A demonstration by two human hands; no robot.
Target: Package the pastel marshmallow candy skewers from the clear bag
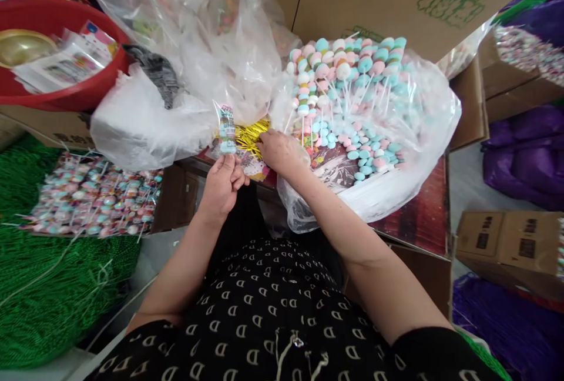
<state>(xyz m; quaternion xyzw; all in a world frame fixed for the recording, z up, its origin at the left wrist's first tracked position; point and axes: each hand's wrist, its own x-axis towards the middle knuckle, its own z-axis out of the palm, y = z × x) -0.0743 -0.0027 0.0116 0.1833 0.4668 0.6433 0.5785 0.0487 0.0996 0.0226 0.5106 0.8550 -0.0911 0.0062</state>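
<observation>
My left hand (pixel 224 187) is closed, thumb against fingers, round the bottom of a candy skewer in a clear wrapper (pixel 227 131). The skewer stands upright, its pale blue and pink pieces showing through the film; its stick is hidden in my grip. Beside it lies a pile of gold twist ties (pixel 250 136). My right hand (pixel 282 150) is over the right edge of that pile, with bent fingertips pinched among the ties. Right of this hand, many unwrapped candy skewers (pixel 343 66) are stacked on loose blue and pink candies (pixel 374 151) in an open plastic bag (pixel 423 163).
A red basin (pixel 61 99) with packets and a gold bowl stands at the left. Large clear plastic bags (pixel 189 34) fill the back. Below left, a box holds wrapped skewers (pixel 97 196) beside green netting (pixel 53 310). Cardboard boxes (pixel 497 246) and purple netting (pixel 506 334) are at right.
</observation>
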